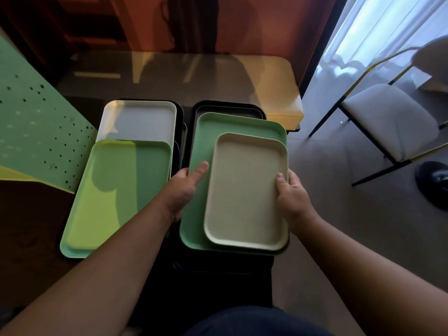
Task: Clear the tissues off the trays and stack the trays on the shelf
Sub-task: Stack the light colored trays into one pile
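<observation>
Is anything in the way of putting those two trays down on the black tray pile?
Nothing visible blocks it. Both hands, left hand and right hand, hold the beige tray and green tray right above the black trays, with no tissues there.

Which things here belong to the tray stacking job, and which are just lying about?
Job:
small beige plastic tray, held by both hands, left, right
green plastic tray beneath it
black trays underneath
long green tray
white tray

Lying about:
white-cushioned metal chair
yellow bench
green perforated panel
</observation>
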